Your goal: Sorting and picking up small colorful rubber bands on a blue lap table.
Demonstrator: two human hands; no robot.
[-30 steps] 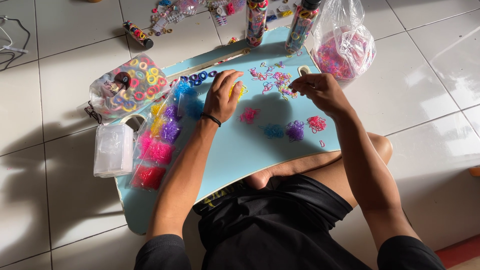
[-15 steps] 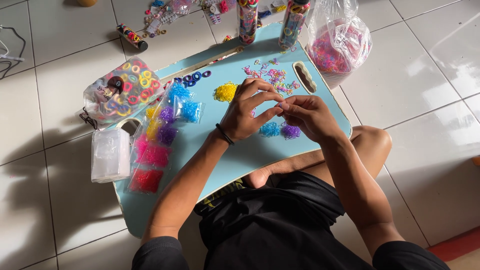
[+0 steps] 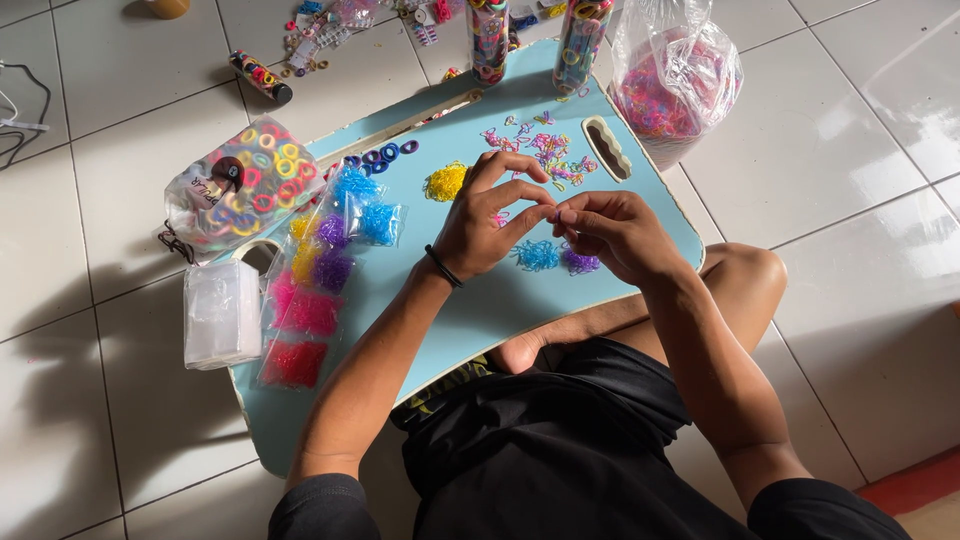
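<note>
My left hand [image 3: 490,225] and my right hand [image 3: 615,230] meet fingertip to fingertip above the middle of a light blue lap tray [image 3: 470,310]. Both pinch a tiny elastic band that barely shows between the fingers. On the tray lie small heaps of bands: yellow [image 3: 445,182] beyond my left hand, blue [image 3: 537,256] and purple [image 3: 580,262] under my hands. A loose mixed scatter [image 3: 545,150] lies near the tray's handle slot [image 3: 607,150]. A black band circles my left wrist.
Small clear packets of sorted bands [image 3: 330,260] line the tray's left side, beside a stack of empty clear bags [image 3: 222,312]. A bag of bigger hair ties [image 3: 240,190], two filled tubes [image 3: 487,40] and a large clear bag of bands [image 3: 675,85] stand around it.
My left hand left the yellow heap and my right hand left the mixed scatter. Both came together over the tray's middle and now pinch at the fingertips.
</note>
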